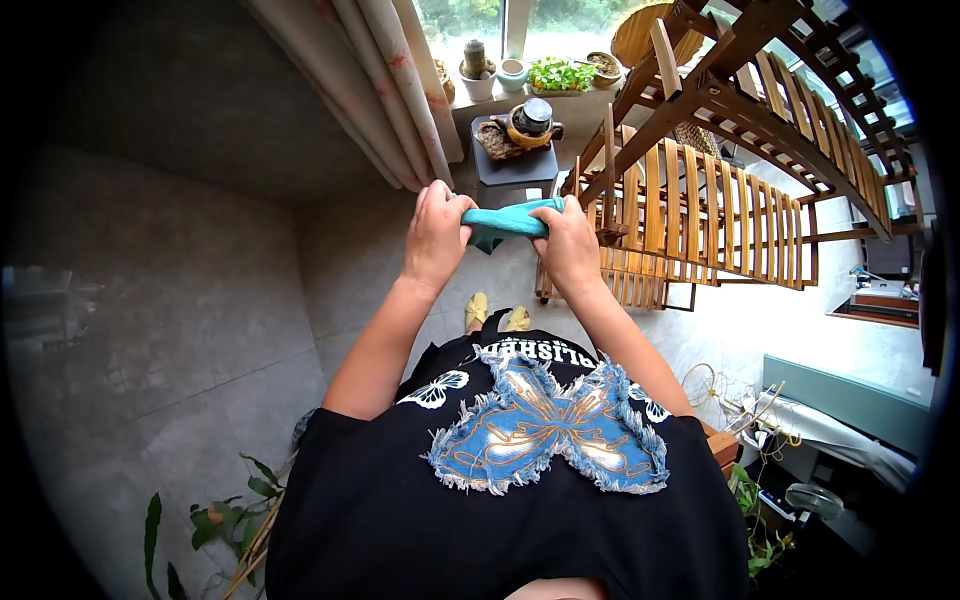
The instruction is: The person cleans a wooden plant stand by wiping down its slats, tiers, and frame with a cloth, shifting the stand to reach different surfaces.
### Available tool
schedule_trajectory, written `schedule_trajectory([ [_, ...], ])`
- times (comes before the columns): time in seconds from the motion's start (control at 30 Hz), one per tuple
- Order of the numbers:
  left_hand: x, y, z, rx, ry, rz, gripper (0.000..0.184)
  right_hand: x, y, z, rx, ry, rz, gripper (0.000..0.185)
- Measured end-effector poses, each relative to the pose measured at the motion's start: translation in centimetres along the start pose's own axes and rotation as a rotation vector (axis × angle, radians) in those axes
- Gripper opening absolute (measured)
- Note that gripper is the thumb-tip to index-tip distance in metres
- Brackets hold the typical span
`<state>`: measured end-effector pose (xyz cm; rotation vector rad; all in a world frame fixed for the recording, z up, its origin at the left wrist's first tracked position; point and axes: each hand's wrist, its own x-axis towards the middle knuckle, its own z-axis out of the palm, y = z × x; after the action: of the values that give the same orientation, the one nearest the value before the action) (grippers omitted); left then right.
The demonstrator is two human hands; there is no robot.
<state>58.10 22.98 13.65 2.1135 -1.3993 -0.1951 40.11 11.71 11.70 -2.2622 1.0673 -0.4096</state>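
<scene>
A teal cloth (505, 219) is stretched between my two hands in front of me, bunched into a band with a loose corner hanging below. My left hand (437, 232) grips its left end, fingers curled over it. On the other end my right hand (571, 240) is closed, with the thumb pressed on the cloth. Both arms reach forward, and the cloth hangs in the air above the floor. Just beyond it stands a small dark table (515, 170) bearing a brown pot (528, 128) with a round grey top.
A slatted wooden rack (690, 205) stands close on the right. Potted plants, including a cactus (476, 60) and a leafy green plant (560, 74), line the windowsill. A pale curtain (385, 90) hangs at left beside a grey tiled wall (180, 280). Leaves (225, 520) show at lower left.
</scene>
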Motion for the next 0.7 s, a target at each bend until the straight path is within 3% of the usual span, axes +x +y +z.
schedule_trajectory([
  [0.03, 0.4, 0.9, -1.0, 0.063, 0.061, 0.033, 0.022, 0.0, -0.9, -1.8, -0.131, 0.034, -0.031, 0.042],
  [0.07, 0.8, 1.1, -2.0, 0.123, 0.035, 0.026, 0.023, 0.0, -1.2, -2.9, -0.263, 0.065, -0.061, 0.029],
  [0.13, 1.5, 0.4, -2.8, -0.033, 0.124, 0.198, 0.025, 0.5, -0.2, -4.7, -0.141, 0.126, -0.275, 0.019],
  [0.2, 2.7, -0.9, -4.6, -0.380, -0.157, 0.219, 0.021, 0.9, -0.1, -6.7, 0.021, 0.064, -0.392, 0.019],
  [0.23, 2.8, -1.2, -4.7, -0.813, -0.296, 0.065, 0.017, 1.4, 0.7, -7.3, 0.289, -0.061, -0.388, 0.020],
  [0.27, 2.9, -1.3, -5.0, -0.988, -0.366, -0.064, 0.016, 1.7, 1.2, -7.4, 0.554, -0.140, -0.369, 0.022],
  [0.37, 3.5, -1.4, -2.0, -1.528, -0.341, -0.041, 0.023, 1.3, 0.9, -7.4, 1.276, -0.346, 0.036, 0.025],
  [0.4, 3.3, -0.5, -1.3, -1.740, -0.362, -0.137, 0.031, 1.1, -0.5, -7.1, 1.363, -0.322, 0.131, 0.027],
  [0.47, 3.3, 0.8, 0.2, -1.941, -0.436, -0.544, 0.037, 1.7, 0.0, -5.2, 1.318, -0.180, 0.261, 0.026],
  [0.5, 3.1, 1.0, 0.7, -1.896, -0.428, -0.610, 0.041, 1.9, 0.5, -4.9, 1.276, -0.141, 0.283, 0.026],
  [0.53, 3.0, 0.9, 1.6, -1.890, -0.420, -0.509, 0.035, 2.0, 1.1, -4.7, 1.274, -0.135, 0.282, 0.026],
  [0.6, 2.4, 0.8, 2.7, -1.513, -0.246, -0.503, 0.031, 2.2, 2.1, -4.6, 1.076, -0.004, 0.322, 0.026],
  [0.63, 2.5, 0.8, 3.1, -1.517, -0.252, -0.501, 0.031, 2.2, 2.4, -4.4, 1.060, 0.002, 0.340, 0.028],
  [0.7, 2.8, 1.2, 3.9, -1.211, -0.083, -0.216, 0.029, 2.2, 2.2, -3.2, 1.157, 0.045, 0.323, 0.029],
])
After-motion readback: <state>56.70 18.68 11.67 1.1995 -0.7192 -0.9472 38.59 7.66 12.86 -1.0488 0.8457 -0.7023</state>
